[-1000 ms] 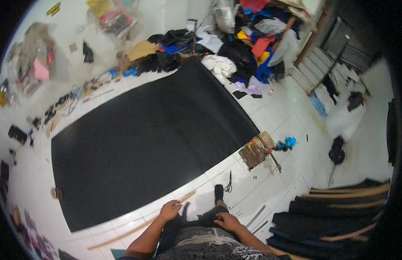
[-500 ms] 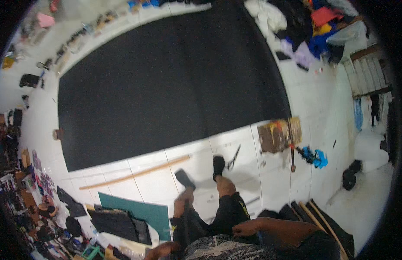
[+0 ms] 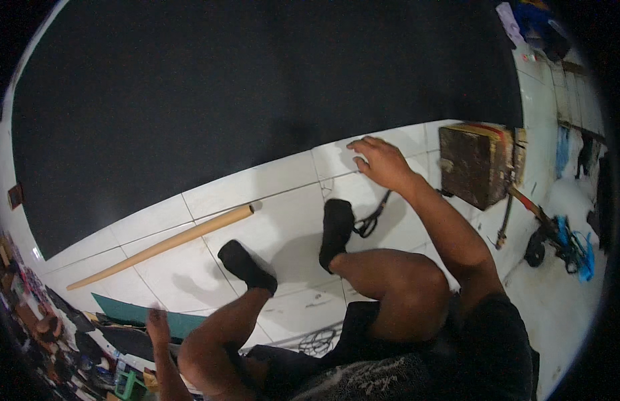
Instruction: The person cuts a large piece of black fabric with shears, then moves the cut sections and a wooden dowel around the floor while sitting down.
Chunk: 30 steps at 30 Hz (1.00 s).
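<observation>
White tiled floor, big black sheet [image 3: 256, 93] covering its upper part; right hand [image 3: 380, 160] lies flat on a tile just below the sheet's edge, fingers [image 3: 356, 144] spread open, gripping nothing. Black-handled scissors [image 3: 373, 217] lie near, at about 6 o'clock from that hand, long axis running 1 to 7 o'clock, handles at 7, blades pointing back toward the wrist. Left hand [image 3: 157, 327] is well apart, low by the green sheet [image 3: 139, 314], fingers open and empty, so right is nearer.

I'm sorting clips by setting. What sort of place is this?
Probably a home sewing or craft workroom: a big black sheet spread on white floor tiles, scissors by the right hand, a cardboard tube.
</observation>
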Each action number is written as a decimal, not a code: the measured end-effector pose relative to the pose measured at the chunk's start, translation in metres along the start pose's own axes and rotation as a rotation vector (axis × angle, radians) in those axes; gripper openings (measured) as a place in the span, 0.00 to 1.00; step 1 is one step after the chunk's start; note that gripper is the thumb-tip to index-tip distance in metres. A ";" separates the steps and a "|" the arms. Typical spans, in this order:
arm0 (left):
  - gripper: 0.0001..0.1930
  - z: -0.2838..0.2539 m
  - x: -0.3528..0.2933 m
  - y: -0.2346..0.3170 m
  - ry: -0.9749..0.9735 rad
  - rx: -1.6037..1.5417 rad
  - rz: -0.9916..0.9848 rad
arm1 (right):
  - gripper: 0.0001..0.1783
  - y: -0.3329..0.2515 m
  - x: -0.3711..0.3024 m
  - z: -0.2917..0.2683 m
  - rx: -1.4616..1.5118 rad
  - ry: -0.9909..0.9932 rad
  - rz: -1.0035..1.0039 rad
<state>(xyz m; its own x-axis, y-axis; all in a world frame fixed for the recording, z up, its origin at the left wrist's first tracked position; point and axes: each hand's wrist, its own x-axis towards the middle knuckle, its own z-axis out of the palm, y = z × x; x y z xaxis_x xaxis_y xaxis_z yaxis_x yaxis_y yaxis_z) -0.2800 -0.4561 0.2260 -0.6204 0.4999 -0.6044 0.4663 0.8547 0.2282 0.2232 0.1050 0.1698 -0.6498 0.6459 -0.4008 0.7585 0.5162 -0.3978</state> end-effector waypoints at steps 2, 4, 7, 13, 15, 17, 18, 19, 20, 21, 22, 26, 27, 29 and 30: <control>0.20 0.031 0.077 0.051 0.119 -0.160 0.063 | 0.20 0.018 0.034 0.046 -0.129 -0.032 -0.073; 0.22 0.058 0.120 0.106 0.149 -0.081 0.235 | 0.21 0.028 0.052 0.078 -0.267 -0.028 -0.130; 0.29 0.085 0.151 0.136 0.166 0.164 0.453 | 0.24 0.036 0.065 0.106 -0.386 0.088 -0.208; 0.34 0.113 0.207 0.135 0.315 0.163 0.496 | 0.20 0.061 0.071 0.100 -0.559 0.173 -0.279; 0.34 0.111 0.228 0.149 0.392 0.234 0.536 | 0.18 0.066 0.073 0.101 -0.558 0.182 -0.266; 0.33 0.105 0.241 0.166 0.423 0.330 0.551 | 0.15 0.065 0.075 0.106 -0.531 0.133 -0.230; 0.32 0.105 0.248 0.164 0.394 0.331 0.564 | 0.14 0.066 0.073 0.106 -0.532 0.138 -0.246; 0.30 0.104 0.256 0.163 0.370 0.330 0.579 | 0.13 0.069 0.072 0.103 -0.537 0.148 -0.262; 0.29 0.102 0.262 0.160 0.345 0.328 0.593 | 0.12 0.070 0.072 0.100 -0.541 0.157 -0.278; 0.26 0.099 0.266 0.157 0.365 0.340 0.601 | 0.12 0.069 0.071 0.105 -0.556 0.208 -0.271; 0.25 0.101 0.268 0.156 0.374 0.330 0.623 | 0.12 0.071 0.065 0.108 -0.547 0.215 -0.241; 0.23 0.105 0.273 0.152 0.400 0.321 0.634 | 0.09 0.074 0.056 0.115 -0.502 0.235 -0.196; 0.23 0.104 0.272 0.151 0.404 0.327 0.618 | 0.08 0.074 0.056 0.114 -0.489 0.238 -0.203; 0.23 0.104 0.274 0.149 0.404 0.283 0.615 | 0.07 0.077 0.061 0.113 -0.499 0.211 -0.233; 0.23 0.105 0.273 0.148 0.405 0.262 0.613 | 0.06 0.078 0.063 0.112 -0.504 0.198 -0.248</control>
<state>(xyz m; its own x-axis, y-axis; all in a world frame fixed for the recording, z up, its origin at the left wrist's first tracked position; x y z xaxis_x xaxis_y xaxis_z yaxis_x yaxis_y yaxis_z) -0.3144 -0.2076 0.0143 -0.3617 0.9278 -0.0912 0.9030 0.3730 0.2130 0.2363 0.1229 0.0212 -0.8258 0.5393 -0.1647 0.5468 0.8373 0.0002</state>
